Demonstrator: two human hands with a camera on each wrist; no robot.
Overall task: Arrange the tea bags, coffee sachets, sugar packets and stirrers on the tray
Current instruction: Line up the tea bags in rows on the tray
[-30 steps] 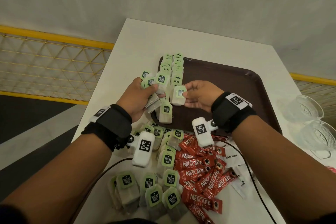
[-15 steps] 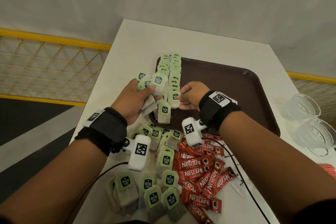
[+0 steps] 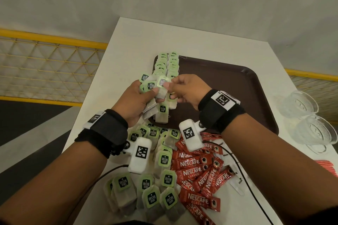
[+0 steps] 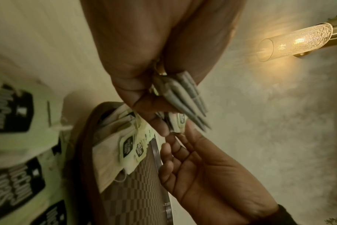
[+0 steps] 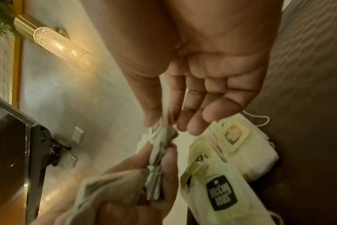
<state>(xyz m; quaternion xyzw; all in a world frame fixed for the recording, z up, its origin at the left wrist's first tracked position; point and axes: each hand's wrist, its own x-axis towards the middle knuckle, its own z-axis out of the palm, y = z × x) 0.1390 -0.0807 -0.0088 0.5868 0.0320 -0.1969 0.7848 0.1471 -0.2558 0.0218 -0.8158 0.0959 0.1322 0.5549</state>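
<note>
My left hand (image 3: 149, 95) grips a bunch of green-tagged tea bags (image 3: 151, 86) above the near left corner of the brown tray (image 3: 237, 86). My right hand (image 3: 169, 86) pinches the top tea bag (image 3: 163, 82) of that bunch between thumb and forefinger. The right wrist view shows that pinch (image 5: 161, 126); the left wrist view shows the bunch (image 4: 183, 97) fanned out of my left fist. Two rows of tea bags (image 3: 168, 64) lie along the tray's left side. Loose tea bags (image 3: 157, 193), red coffee sachets (image 3: 197, 170) and white sugar packets (image 3: 237, 182) lie on the table near me.
Two glass bowls (image 3: 311, 120) stand right of the tray, near the table's right edge. Something red (image 3: 327, 166) shows at the frame's right edge. Most of the tray's floor right of the rows is bare. A black cable (image 3: 252, 193) crosses the sachets.
My right hand set a tea bag down at the near end of the tray's rows, then came back up to the bunch and pinched another. The left hand stayed put.
</note>
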